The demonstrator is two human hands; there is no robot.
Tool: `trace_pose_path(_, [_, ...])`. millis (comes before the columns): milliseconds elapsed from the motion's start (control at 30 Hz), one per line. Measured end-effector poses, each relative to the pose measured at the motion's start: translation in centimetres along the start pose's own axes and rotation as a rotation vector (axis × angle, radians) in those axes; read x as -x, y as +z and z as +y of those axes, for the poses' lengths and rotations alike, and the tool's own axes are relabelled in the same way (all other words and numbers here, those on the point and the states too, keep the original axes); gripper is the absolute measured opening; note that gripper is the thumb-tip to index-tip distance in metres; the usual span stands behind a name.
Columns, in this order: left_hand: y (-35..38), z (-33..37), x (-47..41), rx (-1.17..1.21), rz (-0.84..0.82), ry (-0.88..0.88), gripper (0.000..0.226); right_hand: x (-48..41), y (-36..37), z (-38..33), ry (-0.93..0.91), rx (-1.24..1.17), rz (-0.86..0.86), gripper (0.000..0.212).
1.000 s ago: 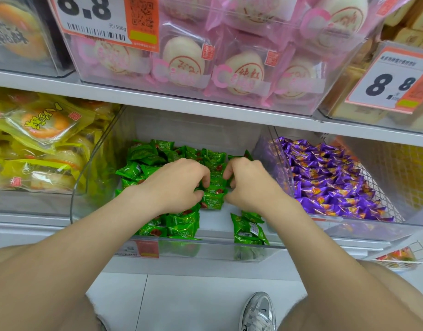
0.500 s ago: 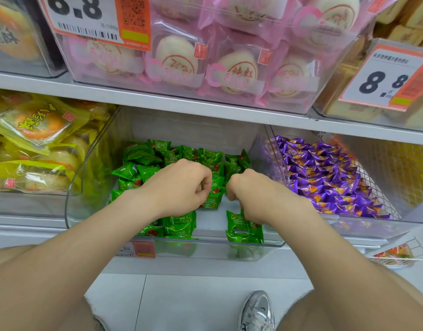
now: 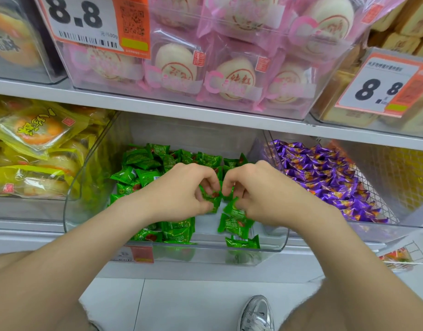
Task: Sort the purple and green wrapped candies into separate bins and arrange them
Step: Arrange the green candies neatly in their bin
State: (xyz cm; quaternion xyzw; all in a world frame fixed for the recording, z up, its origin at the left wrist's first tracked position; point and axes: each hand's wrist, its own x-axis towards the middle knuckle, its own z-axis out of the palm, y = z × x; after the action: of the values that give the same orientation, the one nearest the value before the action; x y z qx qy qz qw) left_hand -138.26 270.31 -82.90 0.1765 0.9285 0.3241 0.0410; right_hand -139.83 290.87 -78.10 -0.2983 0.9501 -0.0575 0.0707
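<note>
A clear middle bin (image 3: 72,211) on the lower shelf holds several green wrapped candies (image 3: 138,161), heaped at the back and loose near the front lip. To its right, a second clear bin (image 3: 411,225) is packed with purple wrapped candies (image 3: 325,177). Both my hands are inside the green bin, close together. My left hand (image 3: 181,192) pinches a green candy (image 3: 212,199) in curled fingers. My right hand (image 3: 260,192) pinches another green candy (image 3: 234,209) beside it.
A bin of yellow-wrapped cakes (image 3: 33,151) stands on the left. The shelf above carries pink-wrapped buns (image 3: 205,72) and price tags (image 3: 377,87) reading 8.8. Below are the white floor and my silver shoe (image 3: 255,314).
Both hands have lifted slightly and drawn together at the bin's middle, their fingers now visibly pinching green candies. The camera has shifted a little.
</note>
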Motion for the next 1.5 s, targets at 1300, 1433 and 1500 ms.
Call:
trace_pose_path(1300, [0.2, -1.4, 0.2, -0.381, 0.047, -0.057, 0.011, -1.6, 3.8, -0.6, 0.15, 0.041, -0.095, 0.041])
trace_pose_path(1433, [0.2, -1.0, 0.3, -0.37, 0.048, -0.054, 0.008, -0.8, 4.4, -1.3, 0.117, 0.135, -0.185, 0.038])
trace_pose_path(1500, [0.2, -0.9, 0.4, -0.358, 0.049, -0.054, 0.005, -0.9, 4.6, -1.3, 0.12, 0.162, -0.161, 0.032])
